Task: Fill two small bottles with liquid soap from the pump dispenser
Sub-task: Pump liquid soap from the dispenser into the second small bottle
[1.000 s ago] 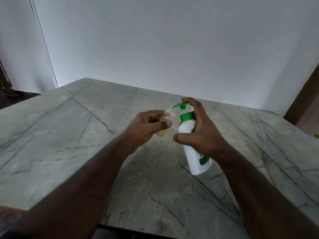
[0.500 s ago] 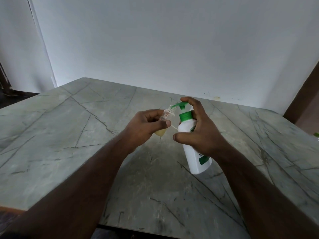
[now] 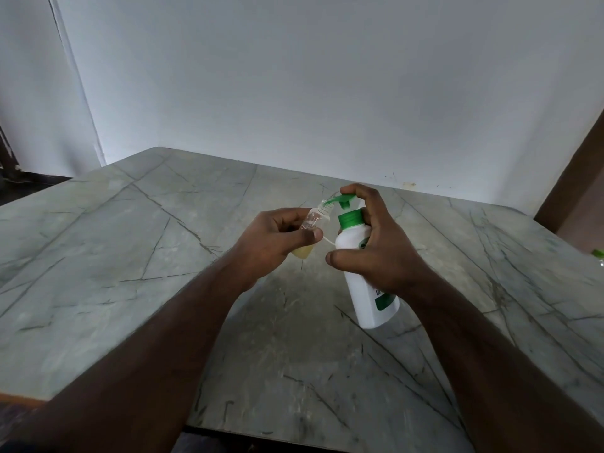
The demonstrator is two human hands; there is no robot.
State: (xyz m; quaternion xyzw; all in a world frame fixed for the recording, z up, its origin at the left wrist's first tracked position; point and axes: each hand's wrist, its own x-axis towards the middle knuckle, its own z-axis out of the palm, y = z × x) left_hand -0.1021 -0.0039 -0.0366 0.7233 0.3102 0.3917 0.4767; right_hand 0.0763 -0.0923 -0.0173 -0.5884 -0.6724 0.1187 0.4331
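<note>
Seen from above, two bare forearms reach forward over a grey marble table with dark veins. Both hands meet above the middle of the table.

Left hand: its grip is curled round a small clear bottle, thumb across the front. That bottle tilts, its open neck up and to the right, touching the tip of the green pump spout. A little pale yellow liquid sits in its bottom, showing below the fingers.

Right hand: its grip is wrapped round the white pump dispenser, with the thumb on the near side of the body and the forefinger bent over the top of the green pump head. This dispenser leans to the left, and its base meets the table near the right wrist. A green collar rings its neck, and part of a green label shows low on its side.

Behind the table stands a plain white wall. At the far right edge, a small green and clear object is partly cut off; what it is cannot be told.
</note>
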